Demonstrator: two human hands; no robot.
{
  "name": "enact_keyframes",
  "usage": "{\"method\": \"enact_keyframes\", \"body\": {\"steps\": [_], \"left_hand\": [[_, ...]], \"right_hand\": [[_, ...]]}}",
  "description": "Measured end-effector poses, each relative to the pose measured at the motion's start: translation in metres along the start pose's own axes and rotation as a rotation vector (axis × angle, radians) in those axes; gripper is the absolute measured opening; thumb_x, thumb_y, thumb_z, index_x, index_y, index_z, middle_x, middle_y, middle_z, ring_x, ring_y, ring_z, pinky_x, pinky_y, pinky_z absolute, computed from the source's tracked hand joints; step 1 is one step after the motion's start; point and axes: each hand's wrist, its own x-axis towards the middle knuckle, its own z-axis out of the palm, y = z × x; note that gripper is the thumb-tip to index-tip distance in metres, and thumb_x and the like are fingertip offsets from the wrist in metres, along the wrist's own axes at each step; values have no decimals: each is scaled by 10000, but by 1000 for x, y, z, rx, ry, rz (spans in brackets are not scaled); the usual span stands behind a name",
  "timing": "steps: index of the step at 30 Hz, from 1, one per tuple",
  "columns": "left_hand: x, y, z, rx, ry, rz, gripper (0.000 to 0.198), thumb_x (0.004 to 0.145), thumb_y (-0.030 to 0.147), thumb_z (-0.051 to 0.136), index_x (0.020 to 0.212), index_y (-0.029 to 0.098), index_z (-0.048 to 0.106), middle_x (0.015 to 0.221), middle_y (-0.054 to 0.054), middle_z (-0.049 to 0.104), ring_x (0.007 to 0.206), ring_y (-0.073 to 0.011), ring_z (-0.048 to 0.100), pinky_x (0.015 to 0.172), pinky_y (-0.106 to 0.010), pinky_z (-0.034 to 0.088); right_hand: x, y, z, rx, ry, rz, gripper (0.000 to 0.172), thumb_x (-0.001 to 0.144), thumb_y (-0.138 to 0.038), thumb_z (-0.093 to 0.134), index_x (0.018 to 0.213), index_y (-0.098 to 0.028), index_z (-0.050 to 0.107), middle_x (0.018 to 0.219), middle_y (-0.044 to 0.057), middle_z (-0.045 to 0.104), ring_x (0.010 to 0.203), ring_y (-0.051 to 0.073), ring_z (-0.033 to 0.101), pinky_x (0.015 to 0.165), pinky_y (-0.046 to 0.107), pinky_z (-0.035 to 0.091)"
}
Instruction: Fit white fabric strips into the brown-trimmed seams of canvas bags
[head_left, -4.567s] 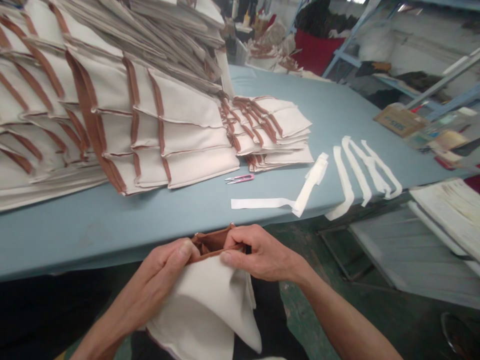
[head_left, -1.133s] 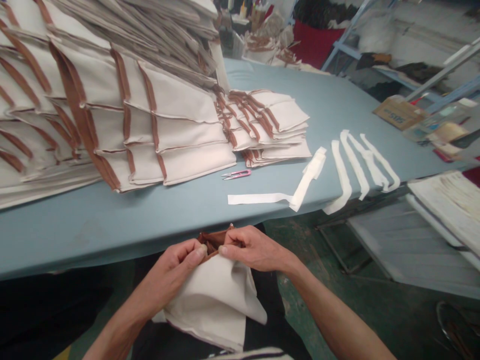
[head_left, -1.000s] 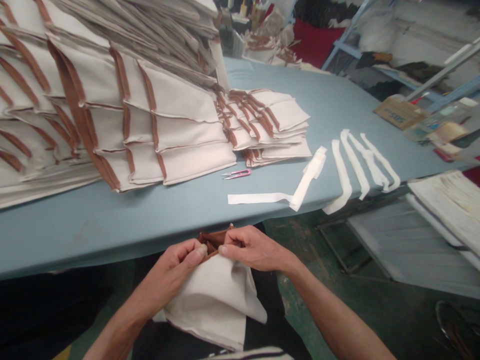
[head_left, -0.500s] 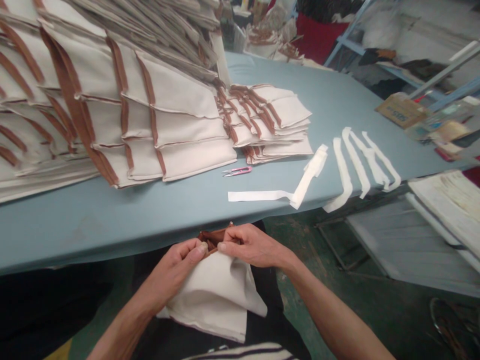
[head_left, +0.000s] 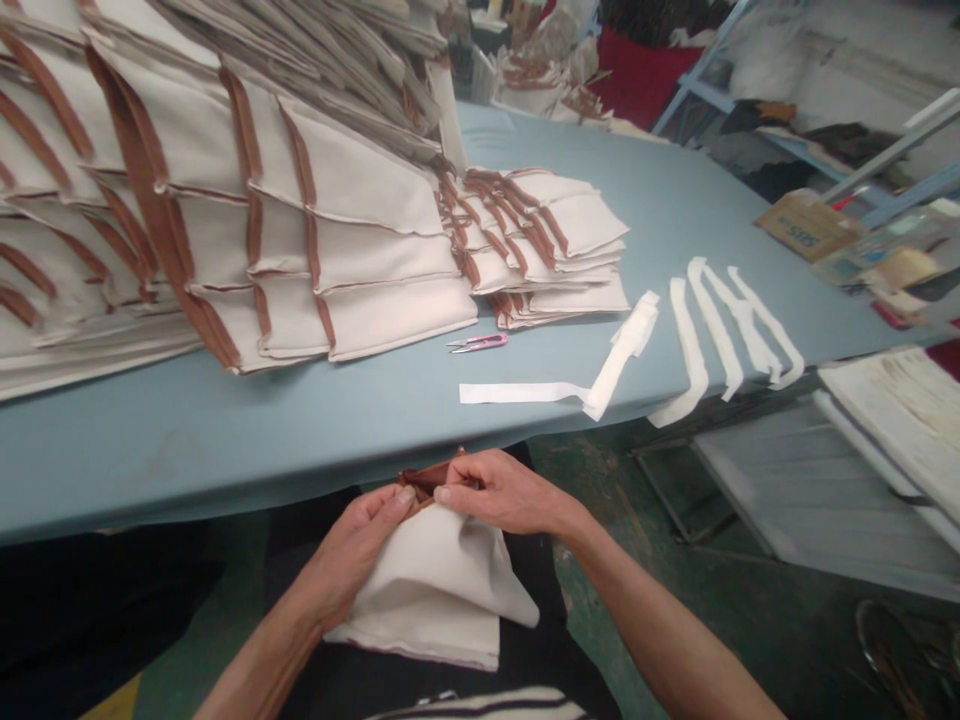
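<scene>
Closer to the right hand [head_left: 514, 492] than 4.6 seconds ago, the left hand [head_left: 360, 545] has shifted inward along the rim of a cream cloth pouch with a brown-lined mouth [head_left: 435, 570]. Its thumb now sits just beside the right thumb, where earlier a clear stretch of rim ran between the two. The pouch's straight lower edge, which then hung out of sight, now shows whole below the hands, over the dark-clothed lap [head_left: 551, 665]. Black-and-cream striped cloth [head_left: 487, 704] shows more fully beneath it. Since half a second ago, the hands and pouch have hardly changed.

Each hand pinches the brown edge between thumb and bent fingers, with the mouth gaping slightly behind the thumbs.

Ahead of the hands, on the blue-covered table [head_left: 225, 440], pink-handled metal thread snips [head_left: 480, 343] and a folded white fabric strip [head_left: 525, 392] lie where they were. Farther off to the right hand's right are several long, bent white strips [head_left: 712, 315]. Beyond the snips rests a low stack of cream pouches with brown edging [head_left: 577, 230].

Past the strips, a brown cardboard box [head_left: 808, 228] bears blurred dark lettering that seems to read "SBS".
</scene>
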Motion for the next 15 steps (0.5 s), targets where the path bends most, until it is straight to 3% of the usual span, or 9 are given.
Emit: {"method": "enact_keyframes", "body": {"steps": [15], "left_hand": [[5, -2, -1, -39, 74, 11, 661, 579, 744, 931, 785, 166, 686, 679, 26, 653, 607, -125, 508, 576, -210, 399]], "right_hand": [[0, 3, -1, -8, -5, 4, 332, 956, -395, 620, 710, -187, 538, 666, -51, 485, 642, 107, 413, 576, 239, 285]]}}
